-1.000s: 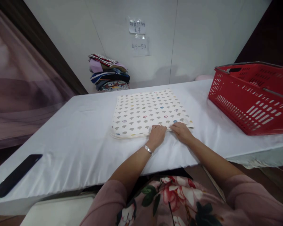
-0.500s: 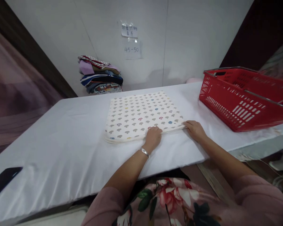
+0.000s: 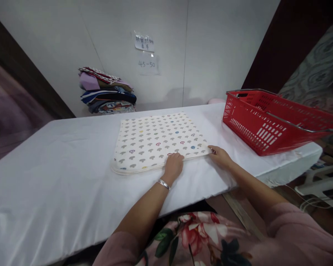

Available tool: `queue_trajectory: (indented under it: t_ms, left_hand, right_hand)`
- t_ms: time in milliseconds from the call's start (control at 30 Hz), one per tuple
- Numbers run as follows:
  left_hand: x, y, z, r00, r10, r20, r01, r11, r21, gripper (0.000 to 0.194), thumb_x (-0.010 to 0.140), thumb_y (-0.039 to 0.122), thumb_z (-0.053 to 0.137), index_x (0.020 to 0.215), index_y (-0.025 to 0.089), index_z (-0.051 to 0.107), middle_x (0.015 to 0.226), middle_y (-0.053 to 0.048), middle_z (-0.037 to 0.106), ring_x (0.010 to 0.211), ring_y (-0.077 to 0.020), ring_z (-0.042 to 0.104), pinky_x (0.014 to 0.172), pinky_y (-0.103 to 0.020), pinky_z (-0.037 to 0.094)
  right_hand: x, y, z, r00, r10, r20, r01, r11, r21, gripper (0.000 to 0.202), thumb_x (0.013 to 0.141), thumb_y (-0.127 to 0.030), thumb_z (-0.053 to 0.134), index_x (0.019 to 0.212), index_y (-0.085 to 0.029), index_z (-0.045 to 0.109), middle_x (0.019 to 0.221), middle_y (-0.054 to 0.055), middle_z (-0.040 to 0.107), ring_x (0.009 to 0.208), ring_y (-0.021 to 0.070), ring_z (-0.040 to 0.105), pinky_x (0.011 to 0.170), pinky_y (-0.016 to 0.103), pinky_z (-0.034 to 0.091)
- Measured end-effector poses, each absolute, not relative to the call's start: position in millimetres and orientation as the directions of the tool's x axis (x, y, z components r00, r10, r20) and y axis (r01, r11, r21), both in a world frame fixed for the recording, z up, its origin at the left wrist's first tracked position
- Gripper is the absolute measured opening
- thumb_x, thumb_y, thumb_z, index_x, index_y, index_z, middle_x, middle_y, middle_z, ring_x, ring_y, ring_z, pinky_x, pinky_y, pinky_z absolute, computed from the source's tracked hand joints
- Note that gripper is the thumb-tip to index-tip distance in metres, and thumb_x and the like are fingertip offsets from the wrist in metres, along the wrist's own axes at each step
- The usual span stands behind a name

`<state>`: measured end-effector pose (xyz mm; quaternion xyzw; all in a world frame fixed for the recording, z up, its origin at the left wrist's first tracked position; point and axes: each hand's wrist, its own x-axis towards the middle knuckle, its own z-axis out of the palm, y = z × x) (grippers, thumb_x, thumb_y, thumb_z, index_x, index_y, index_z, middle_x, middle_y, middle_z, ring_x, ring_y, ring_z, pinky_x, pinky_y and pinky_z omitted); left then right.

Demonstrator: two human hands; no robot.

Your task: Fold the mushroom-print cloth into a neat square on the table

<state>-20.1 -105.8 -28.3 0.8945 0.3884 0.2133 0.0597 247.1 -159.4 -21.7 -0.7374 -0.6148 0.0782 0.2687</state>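
Observation:
A folded cream cloth (image 3: 155,136) printed with small mushrooms lies flat on the white-covered table, its layers showing along the near edge. My left hand (image 3: 174,166), with a silver bracelet at the wrist, rests at the middle of that near edge, its fingers bent over the top layer. At the near right corner my right hand (image 3: 219,156) pinches the cloth between thumb and fingers.
A red plastic basket (image 3: 255,125) with metal handles stands on the table's right side. Folded clothes (image 3: 108,92) are stacked at the back left against the wall. Two paper signs (image 3: 147,64) hang above. A white stool (image 3: 322,184) is at the lower right.
The view has shifted to the right, so things appear further left and slightly lower. The dark flat object at the far left has left the view. Both hands remain at the cloth's near edge.

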Motion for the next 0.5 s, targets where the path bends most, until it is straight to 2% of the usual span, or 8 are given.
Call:
queue_trajectory:
  t_ms: [133,300,400,500]
  left_hand:
    - [-20.0,-105.9,-28.9,0.598,0.727,0.336,0.671,-0.684,0.287,0.020,0.081,0.010,0.048,0.094,0.019,0.061,0.092,-0.004,0.060,0.091,-0.0196,0.051,0.082,-0.034,0.040]
    - [-20.2,-108.4,-25.5,0.617,0.717,0.324,0.676,-0.694,0.248,0.020,0.082,0.009,0.048,0.094,0.019,0.061,0.094,-0.005,0.060,0.093,-0.0200,0.051,0.082,-0.035,0.040]
    - [-19.6,-111.8,-22.8,0.662,0.685,0.304,0.664,-0.724,0.186,0.018,0.084,0.010,0.046,0.091,0.018,0.060,0.091,-0.005,0.059,0.091,-0.0202,0.052,0.082,-0.036,0.040]
    - [-18.0,-113.8,-23.2,0.673,0.681,0.289,0.671,-0.727,0.149,0.017,0.085,0.011,0.044,0.089,0.018,0.060,0.090,-0.005,0.059,0.090,-0.0201,0.052,0.081,-0.037,0.040]
  right_hand:
    - [244.7,-155.9,-24.4,0.213,0.944,0.253,0.893,-0.083,-0.443,0.052,0.072,-0.021,0.053,0.123,-0.020,0.057,0.109,0.008,0.066,0.090,0.0218,0.061,0.078,0.033,0.047]
    - [248.5,-152.9,-28.2,0.283,0.911,0.299,0.856,-0.100,-0.507,0.037,0.081,-0.026,0.045,0.114,-0.020,0.062,0.101,0.005,0.068,0.085,0.0192,0.062,0.079,0.033,0.048]
    - [251.7,-155.2,-27.8,0.240,0.908,0.343,0.913,-0.091,-0.398,0.037,0.082,-0.023,0.043,0.114,-0.023,0.061,0.111,0.005,0.065,0.098,0.0214,0.059,0.084,0.036,0.046]
    - [254.9,-158.7,-29.9,0.196,0.946,0.257,0.958,-0.129,-0.257,0.038,0.082,-0.021,0.041,0.114,-0.022,0.061,0.112,0.007,0.064,0.101,0.0234,0.059,0.085,0.037,0.046]
